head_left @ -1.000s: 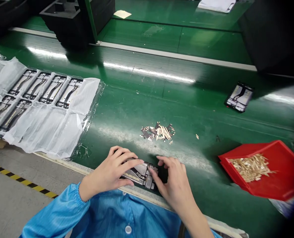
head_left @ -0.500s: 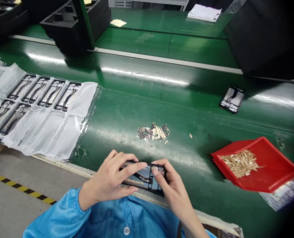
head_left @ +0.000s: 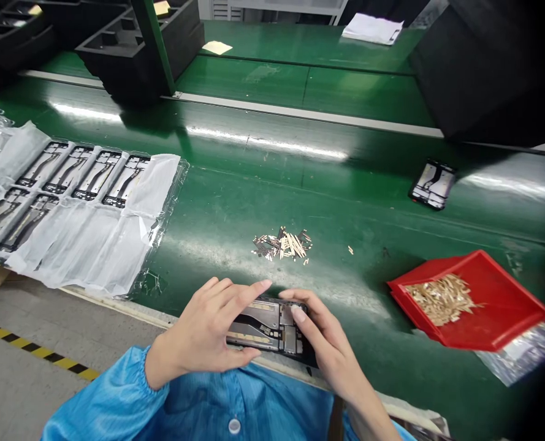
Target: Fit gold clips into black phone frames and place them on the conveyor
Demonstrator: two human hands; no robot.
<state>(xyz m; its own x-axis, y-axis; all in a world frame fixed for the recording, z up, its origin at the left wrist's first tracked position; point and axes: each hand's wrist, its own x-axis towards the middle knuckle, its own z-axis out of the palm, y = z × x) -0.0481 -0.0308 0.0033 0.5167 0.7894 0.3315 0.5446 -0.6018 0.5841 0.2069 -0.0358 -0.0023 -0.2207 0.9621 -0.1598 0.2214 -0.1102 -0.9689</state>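
A dark phone frame [head_left: 268,329] with metal parts inside is gripped by both hands at the near edge of the green belt. My left hand [head_left: 208,331] wraps its left end, with fingers over the top and the thumb under. My right hand [head_left: 322,343] grips the right end, its index finger pressing on the frame's inner face. A small heap of gold-coloured metal strips [head_left: 282,245] lies on the belt just beyond the hands.
A red bin [head_left: 506,306] with many gold strips sits to the right. A clear tray [head_left: 116,245] of phone frames under white sheets lies at the left. Another phone frame [head_left: 433,184] rests far right on the belt [head_left: 254,184]. Black foam trays [head_left: 134,49] stand at the back.
Both hands lifted the frame off the belt edge and tilted it; now it faces up more, with the right index finger pressing on its inside.
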